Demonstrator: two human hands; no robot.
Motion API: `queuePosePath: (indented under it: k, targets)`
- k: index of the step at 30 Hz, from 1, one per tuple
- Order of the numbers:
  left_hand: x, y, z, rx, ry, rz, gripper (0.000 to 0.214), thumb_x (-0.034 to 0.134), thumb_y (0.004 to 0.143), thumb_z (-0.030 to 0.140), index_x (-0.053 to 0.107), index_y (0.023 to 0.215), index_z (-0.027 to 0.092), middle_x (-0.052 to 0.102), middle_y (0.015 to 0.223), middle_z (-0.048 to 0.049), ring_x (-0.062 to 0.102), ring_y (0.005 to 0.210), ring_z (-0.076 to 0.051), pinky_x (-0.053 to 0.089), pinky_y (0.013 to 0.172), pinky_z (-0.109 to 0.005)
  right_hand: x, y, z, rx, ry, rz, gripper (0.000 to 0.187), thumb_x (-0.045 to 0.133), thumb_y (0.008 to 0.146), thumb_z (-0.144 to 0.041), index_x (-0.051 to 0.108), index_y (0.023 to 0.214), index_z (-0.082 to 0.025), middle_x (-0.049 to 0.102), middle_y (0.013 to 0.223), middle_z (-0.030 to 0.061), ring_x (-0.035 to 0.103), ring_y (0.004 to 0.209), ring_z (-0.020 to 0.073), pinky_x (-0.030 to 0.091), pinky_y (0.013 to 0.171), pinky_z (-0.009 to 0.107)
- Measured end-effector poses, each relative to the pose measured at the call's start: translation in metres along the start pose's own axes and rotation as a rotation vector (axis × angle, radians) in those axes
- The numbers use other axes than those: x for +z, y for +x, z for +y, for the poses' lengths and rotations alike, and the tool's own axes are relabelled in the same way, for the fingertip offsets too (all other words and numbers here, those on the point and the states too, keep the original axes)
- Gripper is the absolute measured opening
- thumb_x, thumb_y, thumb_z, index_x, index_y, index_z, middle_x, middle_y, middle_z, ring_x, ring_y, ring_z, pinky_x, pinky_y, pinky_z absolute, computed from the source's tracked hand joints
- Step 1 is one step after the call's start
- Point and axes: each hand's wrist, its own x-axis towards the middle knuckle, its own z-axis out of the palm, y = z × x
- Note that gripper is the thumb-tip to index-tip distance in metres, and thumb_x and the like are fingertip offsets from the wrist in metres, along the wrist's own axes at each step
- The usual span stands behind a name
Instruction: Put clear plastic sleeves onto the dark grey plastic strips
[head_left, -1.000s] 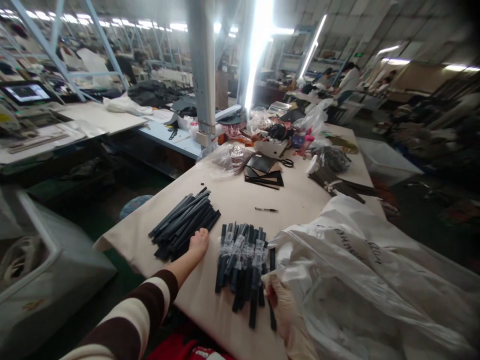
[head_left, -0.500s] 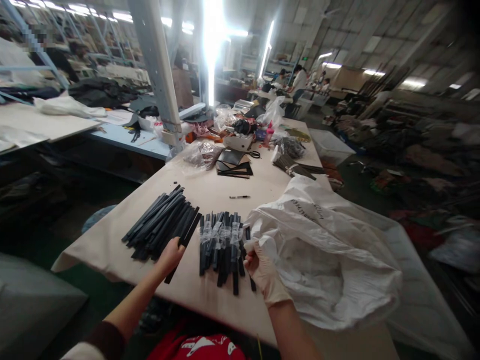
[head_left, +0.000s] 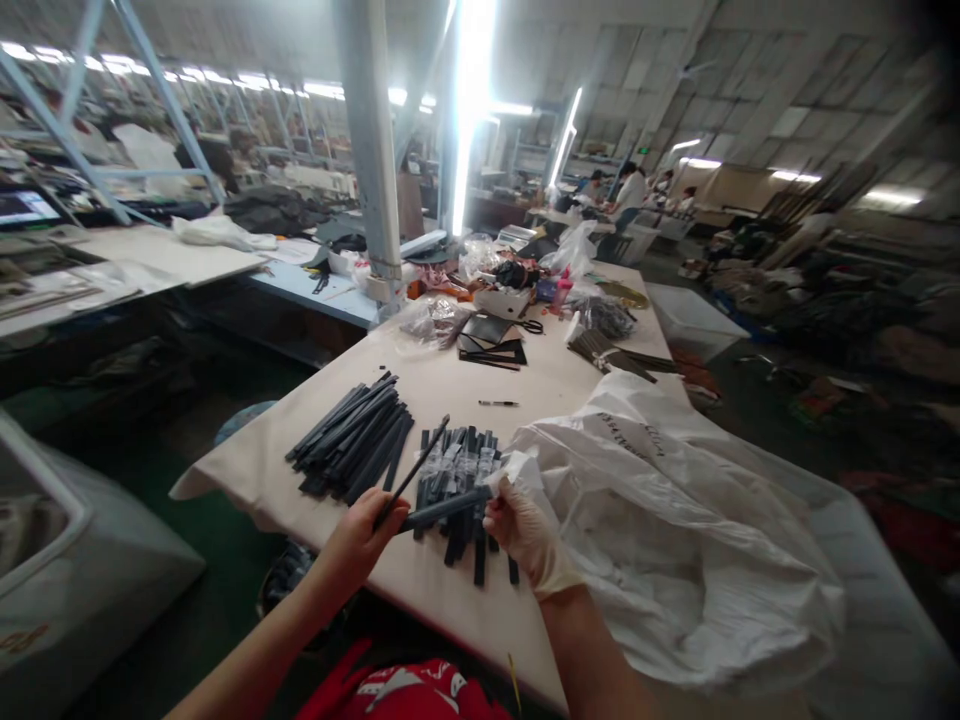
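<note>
My bare left hand (head_left: 361, 535) is closed on a thin black strip (head_left: 417, 468) that points up and to the right. My gloved right hand (head_left: 523, 530) grips a dark strip in clear wrap (head_left: 444, 509), held level between both hands above the near table edge. Under them lies a pile of wrapped black strips (head_left: 463, 478). Left of it lies a pile of bare black strips (head_left: 351, 448). A big white plastic bag (head_left: 675, 540) spreads out on the right, touching my right hand.
The beige table (head_left: 457, 385) runs away from me, with a pen (head_left: 499, 403), black sheets (head_left: 491, 340), scissors and bagged goods farther back. A grey pillar (head_left: 371, 150) stands at its far left. A white bin (head_left: 67, 560) sits at the left. People work far behind.
My left hand has left the bare pile and lifted one black strip. My right hand has picked a wrapped strip off the pile and now holds it level in the air.
</note>
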Motion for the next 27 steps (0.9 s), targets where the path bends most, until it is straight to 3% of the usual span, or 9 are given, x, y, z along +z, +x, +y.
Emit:
queuePosePath:
  k: [7,13,20,23,27]
  targets:
    - [-0.001,-0.015,0.001,0.074,0.160,-0.011,0.029,0.038,0.089,0.038,0.057,0.083,0.017,0.051,0.082,-0.0036,0.056,0.072,-0.017,0.045,0.071,-0.030,0.003,-0.019,-0.004,-0.048,-0.286,0.070,0.036,0.077,0.059,-0.046,0.062,0.060,-0.013,0.059,0.054,-0.0001,0.048,0.043,0.0049,0.038,0.042,0.016]
    - [-0.003,-0.021,0.006,0.089,0.157,-0.008,0.030,0.037,0.090,0.039,0.057,0.082,0.017,0.050,0.079,-0.0024,0.054,0.070,-0.016,0.044,0.067,-0.028,-0.010,-0.023,-0.008,-0.001,-0.105,0.114,0.039,0.081,0.051,-0.045,0.060,0.062,-0.015,0.058,0.052,-0.0025,0.048,0.044,0.0058,0.039,0.041,0.017]
    - [-0.004,-0.018,0.009,0.113,0.168,-0.034,0.028,0.038,0.089,0.037,0.058,0.083,0.017,0.050,0.079,-0.0022,0.054,0.069,-0.015,0.045,0.068,-0.027,-0.009,-0.030,-0.009,0.008,-0.209,0.079,0.041,0.080,0.052,-0.048,0.059,0.061,-0.014,0.056,0.051,-0.0024,0.048,0.045,0.0060,0.037,0.042,0.017]
    - [0.008,-0.016,0.010,0.089,0.171,0.005,0.025,0.040,0.089,0.033,0.059,0.087,0.017,0.053,0.084,-0.0039,0.056,0.072,-0.016,0.046,0.072,-0.029,0.005,-0.030,0.000,0.020,-0.366,0.091,0.039,0.079,0.054,-0.047,0.061,0.063,-0.013,0.058,0.054,-0.0009,0.047,0.046,0.0064,0.035,0.043,0.018]
    - [0.041,-0.026,0.012,-0.003,0.077,0.044,0.020,0.044,0.087,0.025,0.062,0.093,0.017,0.058,0.089,-0.0060,0.058,0.081,-0.017,0.046,0.077,-0.027,0.019,-0.035,0.025,0.043,-0.592,0.060,0.041,0.076,0.057,-0.050,0.066,0.071,-0.013,0.058,0.058,0.0003,0.047,0.051,0.0089,0.036,0.046,0.020]
